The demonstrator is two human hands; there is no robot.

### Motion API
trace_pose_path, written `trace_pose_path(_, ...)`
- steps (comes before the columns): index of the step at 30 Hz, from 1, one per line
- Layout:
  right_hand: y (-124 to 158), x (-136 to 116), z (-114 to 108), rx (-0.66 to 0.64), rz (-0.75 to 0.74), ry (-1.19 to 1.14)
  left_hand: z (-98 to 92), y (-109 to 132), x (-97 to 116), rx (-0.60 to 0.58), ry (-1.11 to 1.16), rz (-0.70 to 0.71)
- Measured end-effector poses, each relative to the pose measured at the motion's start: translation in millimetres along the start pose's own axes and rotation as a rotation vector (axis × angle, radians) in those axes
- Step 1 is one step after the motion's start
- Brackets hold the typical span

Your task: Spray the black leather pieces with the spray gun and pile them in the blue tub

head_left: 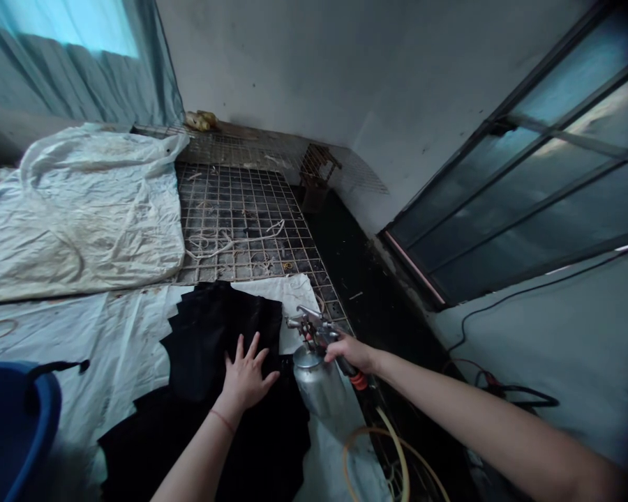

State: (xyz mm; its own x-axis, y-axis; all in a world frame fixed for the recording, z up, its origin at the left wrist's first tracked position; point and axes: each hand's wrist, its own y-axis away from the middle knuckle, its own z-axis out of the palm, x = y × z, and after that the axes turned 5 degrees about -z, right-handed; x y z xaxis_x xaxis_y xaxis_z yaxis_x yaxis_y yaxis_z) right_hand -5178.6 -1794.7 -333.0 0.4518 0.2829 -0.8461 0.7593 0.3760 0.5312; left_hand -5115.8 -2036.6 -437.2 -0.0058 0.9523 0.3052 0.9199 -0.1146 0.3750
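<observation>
My left hand (248, 376) lies flat with fingers spread on a stack of black fabric pieces (209, 328) with stepped, jagged left edges. To its right, my right hand (350, 352) is wrapped round the handle of a metal spray gun (314, 328). A silver cup (319, 390) hangs under the gun, over the white sheet at the fabric's right side; whether it rests there I cannot tell. A yellowish hose (398, 446) curves below the gun's red-ended grip.
A blue tub (47, 411) stands at the left on the white sheeting (94, 335). Beyond lie a crumpled white cloth (94, 223) and a wire grid (262, 202) with loose cords. A small wooden stool (317, 178) stands near the wall; a barred window (534, 160) is at the right.
</observation>
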Motion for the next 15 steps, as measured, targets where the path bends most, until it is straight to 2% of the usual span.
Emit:
trace_pose_path(3, 9.9, -8.1, 3.1, 0.024, 0.002, 0.050, -0.8, 0.4, 0.0, -0.003, 0.002, -0.002)
trace_pose_path(7, 16.0, -22.2, 6.0, 0.004, -0.074, 0.077, -1.8, 0.9, 0.4, -0.006, 0.009, -0.001)
trace_pose_path(10, 10.4, -31.7, 8.4, -0.049, -0.108, 0.074, -2.9, 1.3, 1.0, -0.017, 0.021, -0.002)
trace_pose_path(15, -8.3, -39.8, 17.1, -0.072, -0.073, 0.108, -4.0, 1.9, 1.9, -0.010, 0.044, -0.026)
